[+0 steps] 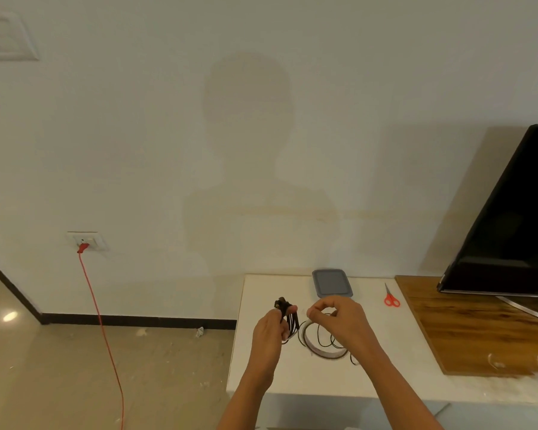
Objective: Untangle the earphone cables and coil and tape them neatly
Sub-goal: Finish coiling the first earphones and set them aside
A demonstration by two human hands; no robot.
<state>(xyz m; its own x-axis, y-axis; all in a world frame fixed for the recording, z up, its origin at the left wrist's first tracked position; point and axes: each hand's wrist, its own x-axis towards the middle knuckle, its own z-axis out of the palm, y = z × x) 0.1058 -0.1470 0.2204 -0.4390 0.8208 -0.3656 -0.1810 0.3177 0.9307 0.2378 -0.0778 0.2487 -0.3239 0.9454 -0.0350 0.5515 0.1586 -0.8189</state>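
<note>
Left grip [269,332] is clenching the coiled cable bundle [288,318], long axis approx upright, top poking above fingers. Right grip [339,318], just beside, is curling in a pinch; can't tell on what. Below it, tape roll [316,349] & loose cable [326,341] are lying on counter [261,373].

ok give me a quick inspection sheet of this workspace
surface: white table, wooden board at its right
job's things: cable coil in left grip; tape roll on table
clutter: grey box, red scissors
grips: left grip holds the coil; right grip pinched above the roll, contents unclear
cables: loose black cable by the roll; red cord from wall socket to floor
surroundings: tv, wall, floor scraps
</note>
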